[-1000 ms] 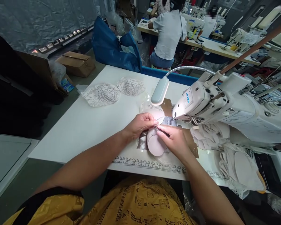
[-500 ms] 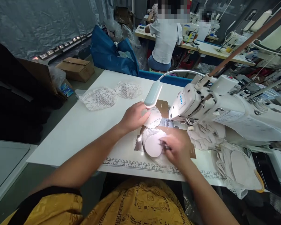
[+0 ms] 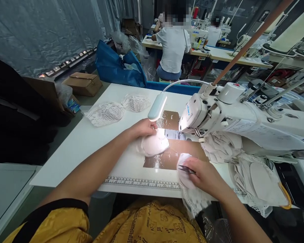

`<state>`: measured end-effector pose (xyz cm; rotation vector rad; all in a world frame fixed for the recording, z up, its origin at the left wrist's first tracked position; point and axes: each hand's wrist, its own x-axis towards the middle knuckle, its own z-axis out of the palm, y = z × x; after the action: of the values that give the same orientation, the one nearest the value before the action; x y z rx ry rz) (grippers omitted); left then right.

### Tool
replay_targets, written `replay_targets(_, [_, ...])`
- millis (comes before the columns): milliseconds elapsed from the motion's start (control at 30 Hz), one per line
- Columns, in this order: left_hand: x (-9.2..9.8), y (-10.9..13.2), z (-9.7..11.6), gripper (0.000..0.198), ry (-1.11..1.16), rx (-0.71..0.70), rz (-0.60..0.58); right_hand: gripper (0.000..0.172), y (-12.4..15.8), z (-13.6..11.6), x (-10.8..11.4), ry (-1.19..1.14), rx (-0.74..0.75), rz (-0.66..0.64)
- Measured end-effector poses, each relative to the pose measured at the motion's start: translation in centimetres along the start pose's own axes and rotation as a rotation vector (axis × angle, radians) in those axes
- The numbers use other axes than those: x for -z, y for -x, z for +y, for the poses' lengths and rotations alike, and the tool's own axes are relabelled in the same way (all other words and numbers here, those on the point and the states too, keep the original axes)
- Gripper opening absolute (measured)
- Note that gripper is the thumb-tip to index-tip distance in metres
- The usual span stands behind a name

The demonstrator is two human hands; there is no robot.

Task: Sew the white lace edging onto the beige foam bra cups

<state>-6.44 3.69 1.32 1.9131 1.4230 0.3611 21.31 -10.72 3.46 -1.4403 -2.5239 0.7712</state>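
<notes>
Now the left hand (image 3: 142, 129) pinches a pale pink padded fabric cup (image 3: 153, 145) on the white table (image 3: 91, 141), seemingly placing it by the white sewing machine (image 3: 218, 114); guiding it there calls for a flat, steady press. The right hand (image 3: 205, 175), well apart at the near edge, grips small dark thread snips (image 3: 185, 169) over a white lace-edged cup (image 3: 192, 199).

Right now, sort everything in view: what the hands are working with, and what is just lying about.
In hand: left hand on the padded cup; right hand holding snips and a lace-trimmed piece; sewing machine.
Lying about: two lace pieces, pile of cups, cardboard box, blue bag.
</notes>
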Motion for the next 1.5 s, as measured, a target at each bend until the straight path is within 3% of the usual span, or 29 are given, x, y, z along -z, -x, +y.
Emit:
replay_targets(100, [0.2,2.3,0.0,0.018,0.099,-0.063,-0.051,0.024,0.5,0.8,0.9,-0.213,-0.032,-0.038])
replay_targets(200, [-0.3,4.2,1.3,0.021,0.115,-0.124,0.015,0.036,-0.8,1.0,0.7,-0.335,-0.102,0.067])
replay_targets(333, [-2.4,5.7,3.3,0.022,-0.105,-0.292,0.002,0.032,-3.3,0.6,0.2,-0.384,-0.133,0.128])
replay_targets(400, [-3.4,5.7,3.7,0.014,-0.215,-0.361,-0.058,0.030,-4.3,0.4,0.2,-0.403,-0.140,0.132])
replay_targets(467, [-3.9,5.4,3.6,0.018,-0.244,-0.401,-0.068,0.030,-5.0,0.1,0.3,-0.431,-0.144,0.133])
replay_targets(667, [-3.0,4.9,2.7,0.020,-0.098,-0.332,0.049,0.039,-6.0,-0.2,-0.5,-0.534,-0.197,0.044])
replay_targets(867, [-4.5,5.1,3.3,0.015,-0.196,-0.556,-0.094,0.032,-6.5,0.9,-1.6,-0.689,-0.172,0.164])
replay_targets(967, [-4.6,4.9,3.4,0.018,-0.146,-0.509,-0.090,0.033,-6.5,1.1,-1.3,-0.712,-0.178,0.110])
replay_targets(1133, [-3.6,4.9,3.2,0.014,0.071,-0.361,-0.082,0.023,-6.2,0.4,-0.8,-0.497,-0.159,0.092])
replay_targets(1200, [-3.5,5.1,3.4,0.026,0.172,-0.338,-0.124,0.028,-6.2,0.2,-1.0,-0.468,-0.158,0.120])
replay_targets(1267, [-3.8,5.2,3.7,0.037,0.257,-0.323,-0.176,0.028,-6.2,0.1,-1.2,-0.515,-0.139,0.139])
replay_targets(1500, [-4.1,4.9,3.8,0.022,0.546,-0.137,-0.304,0.026,-5.8,0.4,-1.1,-0.718,-0.125,0.169])
